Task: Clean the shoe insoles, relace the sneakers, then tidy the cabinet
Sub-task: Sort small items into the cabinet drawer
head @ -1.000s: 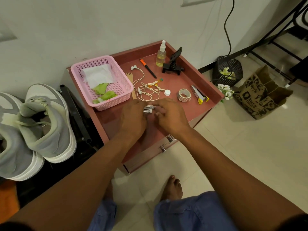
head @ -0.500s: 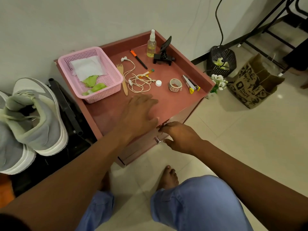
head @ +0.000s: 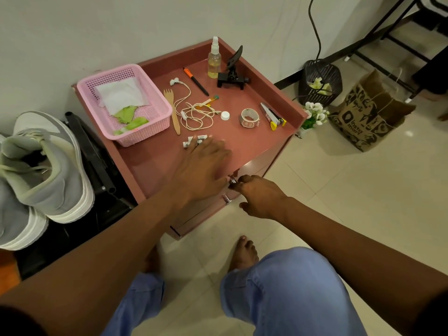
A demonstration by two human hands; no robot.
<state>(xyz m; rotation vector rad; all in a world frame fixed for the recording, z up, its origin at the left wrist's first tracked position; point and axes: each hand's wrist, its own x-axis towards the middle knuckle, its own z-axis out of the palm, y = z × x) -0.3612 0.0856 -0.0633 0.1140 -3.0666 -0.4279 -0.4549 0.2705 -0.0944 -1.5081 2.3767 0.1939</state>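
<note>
A reddish-pink cabinet (head: 150, 161) stands against the wall with small items scattered on its top. My left hand (head: 203, 166) lies flat on the top with fingers spread. Its fingertips touch two small white batteries (head: 194, 140). My right hand (head: 259, 197) is below the front edge, with its fingers curled around the metal drawer handle (head: 232, 181). A second handle (head: 226, 198) shows just beneath. Two grey sneakers (head: 48, 170) with white soles stand to the left of the cabinet.
On the top are a pink basket (head: 155, 105) holding paper scraps, a wooden fork (head: 173, 112), earphones (head: 194, 112), a pen (head: 196, 81), a spray bottle (head: 214, 59), a phone holder (head: 232, 73), a tape roll (head: 249, 117) and a stapler (head: 272, 113). A black bin (head: 320, 81) and a paper bag (head: 368, 115) stand on the floor to the right.
My right hand left the batteries and dropped to the drawer handle on the cabinet front. My left hand flattened on the top, and the batteries now lie uncovered at its fingertips.
</note>
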